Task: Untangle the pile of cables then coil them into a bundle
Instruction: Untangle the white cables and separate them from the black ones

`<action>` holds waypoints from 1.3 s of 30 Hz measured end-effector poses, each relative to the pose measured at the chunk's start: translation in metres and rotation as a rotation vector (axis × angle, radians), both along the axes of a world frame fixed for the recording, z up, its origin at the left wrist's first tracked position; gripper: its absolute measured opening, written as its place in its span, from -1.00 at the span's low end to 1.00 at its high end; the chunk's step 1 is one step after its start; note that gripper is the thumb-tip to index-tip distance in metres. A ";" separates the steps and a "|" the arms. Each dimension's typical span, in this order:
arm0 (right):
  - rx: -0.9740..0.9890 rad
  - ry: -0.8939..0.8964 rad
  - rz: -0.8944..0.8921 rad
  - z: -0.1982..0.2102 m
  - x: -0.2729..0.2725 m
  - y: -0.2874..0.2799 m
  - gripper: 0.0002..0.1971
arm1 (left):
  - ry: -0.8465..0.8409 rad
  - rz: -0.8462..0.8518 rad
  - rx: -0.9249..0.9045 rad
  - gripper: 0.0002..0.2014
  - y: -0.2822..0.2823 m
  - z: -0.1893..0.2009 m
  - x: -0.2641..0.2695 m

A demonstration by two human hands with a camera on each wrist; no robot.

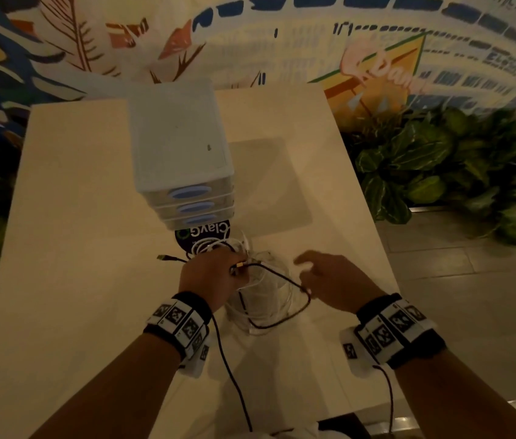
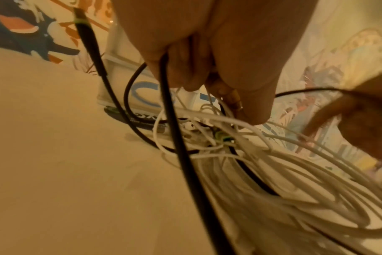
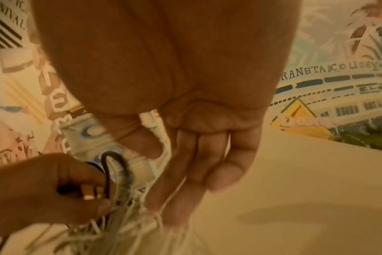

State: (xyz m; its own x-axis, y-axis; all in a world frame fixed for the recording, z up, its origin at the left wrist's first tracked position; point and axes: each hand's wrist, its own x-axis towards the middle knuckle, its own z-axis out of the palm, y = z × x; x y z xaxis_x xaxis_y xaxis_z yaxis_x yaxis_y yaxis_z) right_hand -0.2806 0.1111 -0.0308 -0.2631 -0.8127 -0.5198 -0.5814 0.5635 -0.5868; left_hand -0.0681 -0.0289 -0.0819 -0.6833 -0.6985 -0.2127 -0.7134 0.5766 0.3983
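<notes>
A tangle of white cables (image 1: 263,299) lies on the table just in front of me, with a black cable (image 1: 282,280) looped through it. My left hand (image 1: 211,277) pinches the black cable near its gold plug (image 1: 239,265), holding it above the pile. The left wrist view shows the fingers (image 2: 207,69) curled round the black cable (image 2: 175,129) over the white loops (image 2: 294,181). My right hand (image 1: 329,280) hovers beside the pile, fingers (image 3: 196,163) straight and brushing white strands (image 3: 124,224). Another black plug end (image 1: 163,257) sticks out to the left.
A white drawer unit (image 1: 180,147) with blue handles stands on the table just beyond the cables, on a dark round sticker (image 1: 206,237). The pale table (image 1: 76,248) stretches left. Leafy plants (image 1: 456,172) and tiled floor lie off the table's right edge.
</notes>
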 end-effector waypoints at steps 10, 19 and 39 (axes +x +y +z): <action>0.049 -0.017 0.120 -0.008 0.058 -0.052 -0.49 | -0.080 -0.032 0.020 -0.73 0.002 -0.008 -0.003; 0.176 -0.130 0.231 -0.018 0.045 -0.055 -0.66 | -0.097 -0.030 -0.014 -0.70 0.006 -0.003 -0.006; 0.113 0.075 -0.002 -0.012 -0.014 0.009 -0.76 | -0.036 0.178 0.063 -0.53 -0.004 -0.014 0.014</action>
State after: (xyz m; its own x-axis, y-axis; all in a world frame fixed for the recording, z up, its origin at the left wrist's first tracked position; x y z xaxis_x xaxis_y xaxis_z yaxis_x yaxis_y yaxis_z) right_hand -0.2942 0.1200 -0.0427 -0.3061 -0.7496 -0.5869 -0.6199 0.6248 -0.4747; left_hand -0.0537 -0.0326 -0.0960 -0.5411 -0.7924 -0.2816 -0.8163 0.4145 0.4022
